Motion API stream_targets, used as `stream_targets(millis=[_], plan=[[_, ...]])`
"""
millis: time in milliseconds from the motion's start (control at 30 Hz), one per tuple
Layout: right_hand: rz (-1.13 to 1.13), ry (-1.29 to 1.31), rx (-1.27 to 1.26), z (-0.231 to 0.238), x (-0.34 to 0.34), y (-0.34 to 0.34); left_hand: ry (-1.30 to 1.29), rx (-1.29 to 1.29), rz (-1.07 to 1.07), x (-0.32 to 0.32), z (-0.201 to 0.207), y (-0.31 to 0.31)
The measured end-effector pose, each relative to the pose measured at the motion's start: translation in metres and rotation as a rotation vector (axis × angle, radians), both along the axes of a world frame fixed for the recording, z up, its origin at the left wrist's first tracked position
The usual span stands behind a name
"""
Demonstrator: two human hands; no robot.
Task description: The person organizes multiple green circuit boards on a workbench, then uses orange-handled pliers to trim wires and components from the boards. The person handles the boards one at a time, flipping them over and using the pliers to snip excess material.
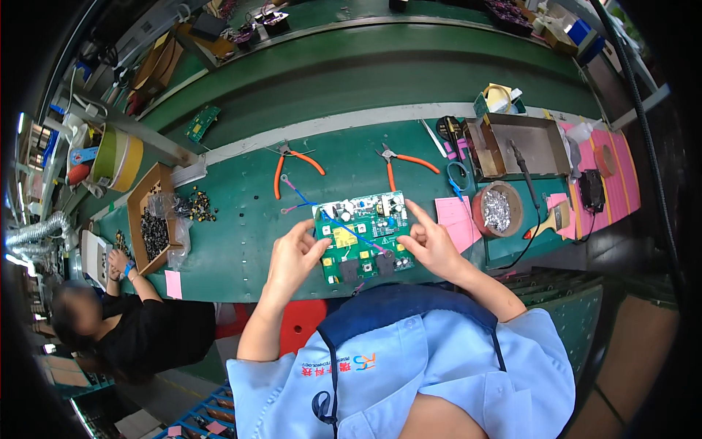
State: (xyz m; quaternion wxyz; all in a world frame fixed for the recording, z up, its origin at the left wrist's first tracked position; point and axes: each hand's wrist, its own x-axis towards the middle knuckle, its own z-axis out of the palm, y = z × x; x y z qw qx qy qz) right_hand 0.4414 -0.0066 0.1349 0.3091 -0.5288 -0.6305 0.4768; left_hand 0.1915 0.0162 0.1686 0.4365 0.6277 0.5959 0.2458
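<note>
A green circuit board point(345, 256) crowded with components lies between my two hands at the near edge of the green bench. My left hand point(289, 257) grips its left edge, thumb and fingertips close together. On the opposite side, my right hand point(433, 247) holds the right edge between thumb and index finger. A blue-and-purple wire point(357, 235) runs diagonally across the board, and ring-ended leads point(298, 192) stick out past its upper left corner. Beyond the board lie two pairs of orange-handled cutters point(298, 162), point(404, 161), apart from both hands.
At right stand a tub of silvery scraps point(497, 211), a metal tray point(526, 150) and a soldering iron point(523, 162). Pink paper point(459, 223) lies nearer. A cardboard box point(153, 227) of small dark parts stands left, near a seated co-worker point(157, 314). A conveyor belt point(380, 80) runs behind.
</note>
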Motion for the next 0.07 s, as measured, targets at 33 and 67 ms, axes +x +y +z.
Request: stream_targets(millis=[33, 67], plan=[[-0.014, -0.050, 0.064, -0.0040, 0.0005, -0.0005, 0.043, 0.140, 0.060, -0.0044, -0.0066, -0.0020], [-0.028, -0.101, 0.128, -0.0064, 0.0013, -0.0013, 0.085, 0.282, 0.120, -0.0085, -0.0102, -0.0046]])
